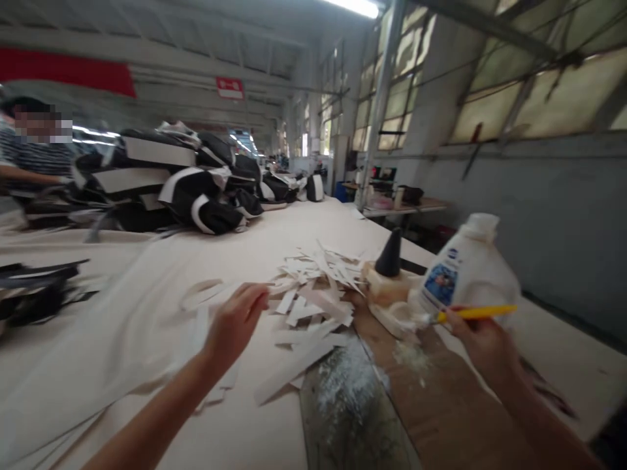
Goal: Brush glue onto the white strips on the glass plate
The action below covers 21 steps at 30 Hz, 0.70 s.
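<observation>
My right hand grips a brush with a yellow handle. The brush's far end is over a small whitish tub, smeared with a pale substance, and its bristles are hard to make out. My left hand is at the left edge of a loose pile of white strips. Its fingers are drawn together, and anything between them is hidden. Below the pile lies a dark board with whitish smears, beside a brown sheet.
A large white jug with a blue label stands behind my right hand. Left of it, a black cone rises from a yellowish container. Black and white pieces are heaped at the far left, near another person. Pale sheeting covers the table.
</observation>
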Tool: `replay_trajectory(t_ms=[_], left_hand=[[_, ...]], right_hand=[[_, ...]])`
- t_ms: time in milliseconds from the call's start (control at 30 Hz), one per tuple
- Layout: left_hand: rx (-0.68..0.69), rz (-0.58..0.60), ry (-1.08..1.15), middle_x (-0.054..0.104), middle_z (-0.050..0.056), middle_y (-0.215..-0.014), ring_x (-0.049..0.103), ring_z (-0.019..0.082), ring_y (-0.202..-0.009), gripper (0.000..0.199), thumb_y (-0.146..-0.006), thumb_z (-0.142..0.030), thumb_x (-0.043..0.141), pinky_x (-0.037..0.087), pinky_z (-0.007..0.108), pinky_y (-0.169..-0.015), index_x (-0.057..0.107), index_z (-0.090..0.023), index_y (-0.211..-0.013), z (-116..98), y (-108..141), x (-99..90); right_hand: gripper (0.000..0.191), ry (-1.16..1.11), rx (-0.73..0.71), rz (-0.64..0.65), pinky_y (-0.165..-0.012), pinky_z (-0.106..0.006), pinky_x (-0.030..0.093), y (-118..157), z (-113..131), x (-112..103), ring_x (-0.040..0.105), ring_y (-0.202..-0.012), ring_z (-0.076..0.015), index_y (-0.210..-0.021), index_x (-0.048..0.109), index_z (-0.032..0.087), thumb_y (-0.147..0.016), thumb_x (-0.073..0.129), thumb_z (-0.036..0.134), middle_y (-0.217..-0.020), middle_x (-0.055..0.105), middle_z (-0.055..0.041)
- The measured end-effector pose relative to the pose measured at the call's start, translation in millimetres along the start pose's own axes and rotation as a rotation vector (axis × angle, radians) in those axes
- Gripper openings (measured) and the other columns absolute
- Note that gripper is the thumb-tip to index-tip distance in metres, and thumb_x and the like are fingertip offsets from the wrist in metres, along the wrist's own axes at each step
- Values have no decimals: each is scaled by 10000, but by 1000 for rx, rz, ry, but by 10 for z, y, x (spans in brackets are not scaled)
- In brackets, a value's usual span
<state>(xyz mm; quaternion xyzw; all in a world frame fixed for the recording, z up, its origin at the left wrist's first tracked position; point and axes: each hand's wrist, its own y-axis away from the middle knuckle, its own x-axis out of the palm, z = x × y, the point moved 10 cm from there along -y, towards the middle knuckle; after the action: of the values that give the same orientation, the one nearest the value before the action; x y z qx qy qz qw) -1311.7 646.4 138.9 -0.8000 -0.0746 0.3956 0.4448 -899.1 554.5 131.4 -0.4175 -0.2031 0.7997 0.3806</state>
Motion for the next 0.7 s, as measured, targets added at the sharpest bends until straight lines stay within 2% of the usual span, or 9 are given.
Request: replay_trajectory(t_ms=[67, 133, 267, 400, 533, 633, 700], left_hand=[[141, -149, 111, 591, 21, -1026, 588, 155, -922, 169, -885, -235, 457, 480, 289, -869, 557, -214, -1020, -175, 283, -318], [205, -139, 133, 598, -4, -1074, 594, 156, -957, 240, -866, -210, 482, 475, 268, -904, 559, -267, -1087, -320, 593, -401], [280, -2, 198, 648, -18, -1050, 644, 150, -874, 307, -868, -244, 463, 534, 199, -790, 547, -333, -1150, -573, 1140, -213], [339, 99, 218, 674, -11, -1023, 660, 164, -839, 340, -864, -222, 460, 536, 202, -763, 529, -326, -1180, -699, 1470, 40], [348, 141, 233, 671, 41, -1014, 643, 157, -894, 333, -851, -142, 481, 512, 196, -807, 521, -237, -1167, -757, 1626, 175], [271, 148, 290, 647, 75, -1028, 620, 150, -942, 281, -858, -141, 491, 499, 197, -837, 507, -197, -1133, -722, 1660, 258], [202, 172, 327, 625, 91, -1037, 607, 156, -959, 256, -853, -173, 516, 499, 208, -843, 502, -181, -1109, -677, 1658, 337]], right_hand=[[485, 27, 51, -10, -557, -319, 447, 6, -142, -43, 622, -631, -264, -814, 628, 162, -738, 461, 611, -629, 640, -85], [517, 28, 55, -8, -576, -323, 445, -32, -170, 42, 621, -652, -265, -856, 618, 152, -735, 430, 619, -679, 651, -94], [519, 72, 13, 45, -571, -305, 429, -129, -122, 352, 607, -649, -240, -869, 616, 150, -756, 395, 606, -686, 640, -83], [429, 156, -28, 150, -569, -308, 406, -146, -89, 577, 599, -669, -250, -819, 620, 171, -752, 413, 541, -684, 631, -78], [445, 184, 17, 86, -607, -321, 414, -120, -115, 426, 606, -748, -270, -870, 613, 168, -760, 405, 546, -733, 637, -101], [439, 226, 45, 183, -597, -328, 420, -70, -147, 399, 611, -746, -277, -892, 610, 172, -761, 398, 534, -723, 640, -106], [433, 300, 56, 188, -579, -346, 414, -19, -133, 336, 605, -725, -292, -877, 606, 176, -749, 391, 529, -719, 636, -121]])
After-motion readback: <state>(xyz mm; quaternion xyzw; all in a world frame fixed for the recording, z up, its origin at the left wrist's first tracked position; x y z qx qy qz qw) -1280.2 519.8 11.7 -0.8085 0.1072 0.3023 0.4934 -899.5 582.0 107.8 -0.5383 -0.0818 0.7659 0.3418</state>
